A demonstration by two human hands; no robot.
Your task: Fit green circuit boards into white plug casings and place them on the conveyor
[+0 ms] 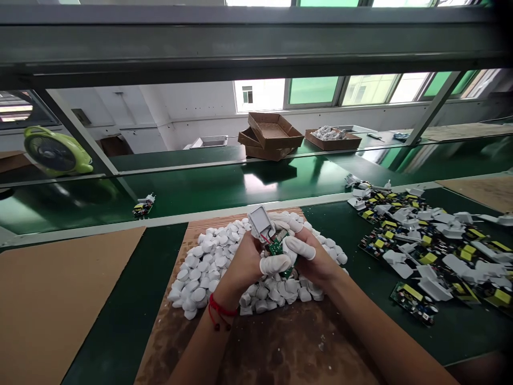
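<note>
Currently left hand (247,262) and right hand (315,256), fingers closed on green circuit board (276,248) with white plastic shell (261,220), above white pieces (200,272). Pile reaches brown board's (280,347) left edge; board surface runs nearer person. Green tabletop (371,294) separates it from circuit assemblies (427,258), right.

The left hand (251,260) and right hand (312,253) partly hide the circuit board (276,247)

The board (276,248) is green and partly hidden — it is held above the heap of white pads (212,262). The case (260,219), white-rimmed with a greyish face, stands tilted at its upper left; red wires (264,238) show between them.
</note>
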